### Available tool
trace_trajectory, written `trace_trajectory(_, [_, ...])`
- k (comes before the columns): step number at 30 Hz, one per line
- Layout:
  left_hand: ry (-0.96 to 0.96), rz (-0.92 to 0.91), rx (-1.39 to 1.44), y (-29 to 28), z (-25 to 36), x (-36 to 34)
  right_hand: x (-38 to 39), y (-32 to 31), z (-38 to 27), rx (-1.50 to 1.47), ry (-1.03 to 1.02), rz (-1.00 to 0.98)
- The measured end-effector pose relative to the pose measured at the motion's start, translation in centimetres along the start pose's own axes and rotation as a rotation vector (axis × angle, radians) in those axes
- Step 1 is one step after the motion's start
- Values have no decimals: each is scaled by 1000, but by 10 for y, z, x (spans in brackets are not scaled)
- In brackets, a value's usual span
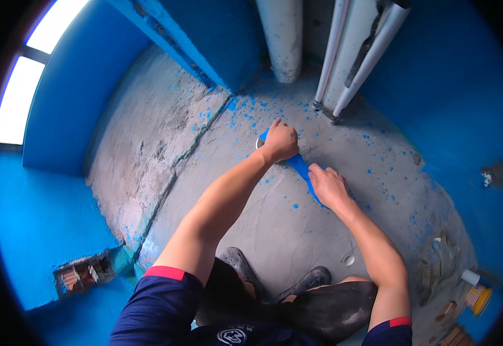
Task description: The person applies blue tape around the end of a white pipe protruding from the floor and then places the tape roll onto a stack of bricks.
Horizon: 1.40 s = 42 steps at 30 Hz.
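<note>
Both of my hands are on a long, flat blue strip (pixel 299 167), tape or something like it, over the grey concrete floor (pixel 246 207). My left hand (pixel 282 140) is closed on its upper end, beside a white ring (pixel 258 144) partly hidden beneath the strip and hand. My right hand (pixel 329 184) is farther down and right, fingers curled on the strip's lower part. Blue paint flecks dot the floor around them.
White pipes (pixel 280 40) rise at the back. Blue walls (pixel 436 98) surround the floor, with a window (pixel 18 98) at left. A crack (pixel 188 153) crosses the floor. A yellow container (pixel 476 299) sits at lower right. My feet (pixel 240 268) are below.
</note>
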<state>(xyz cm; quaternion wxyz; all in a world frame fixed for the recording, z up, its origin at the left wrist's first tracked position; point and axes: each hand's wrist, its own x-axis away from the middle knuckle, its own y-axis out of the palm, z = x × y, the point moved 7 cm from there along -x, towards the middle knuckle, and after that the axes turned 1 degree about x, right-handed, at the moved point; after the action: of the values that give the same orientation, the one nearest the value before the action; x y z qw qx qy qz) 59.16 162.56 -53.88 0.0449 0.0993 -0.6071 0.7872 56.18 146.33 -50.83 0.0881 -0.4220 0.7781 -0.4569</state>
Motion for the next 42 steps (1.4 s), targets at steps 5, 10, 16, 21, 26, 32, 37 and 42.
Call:
trace_trajectory(5, [-7,29,-46,4,3,5,8,-3,-20,177,39,66])
trace_trajectory(10, [-24,74,-8,1,-2,4,48,2,-30,235,22,20])
trace_trajectory(16, [98,-27,-241,-10,19,10,113,7,43,-54,170,-9])
trace_trajectory(21, [221,-42,-679,-5,41,13,171,22,48,-191,338,-43])
trace_trajectory(26, [531,171,-641,41,105,43,202,36,47,-327,447,-67])
trace_trajectory(32, [448,-100,-1031,28,86,96,212,43,45,-404,467,-31])
trace_trajectory(37, [399,-99,-1393,45,48,87,201,45,31,-445,450,-51])
trace_trajectory(42, [515,48,-545,17,68,60,206,39,33,-483,466,-51])
